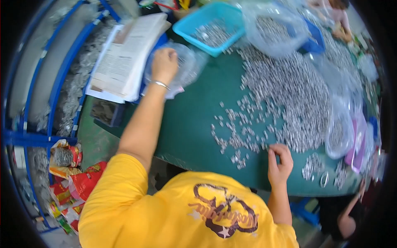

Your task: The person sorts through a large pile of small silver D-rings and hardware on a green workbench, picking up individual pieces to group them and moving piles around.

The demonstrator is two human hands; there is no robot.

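Small silvery metal pieces (289,95) lie in a large heap on the green table (186,120), thinning into a loose scatter toward me. At the near edge of that scatter, my right hand (281,162) is closed, with thumb and forefinger bent together near a few pieces. Any piece in its pinch is too small to name. My left hand (164,64), wearing a bracelet, reaches far left over a clear plastic bag (186,66) with greyish contents. Its fingers look curled in, and whatever they hold is hidden.
Papers (126,53) lie left of my left hand. Behind the table's middle is a turquoise tray (219,46) of metal pieces. Filled plastic bags (275,31) border the heap. Blue shelving (62,82) stands at left, above red packages (84,182). Another person (339,16) sits far right.
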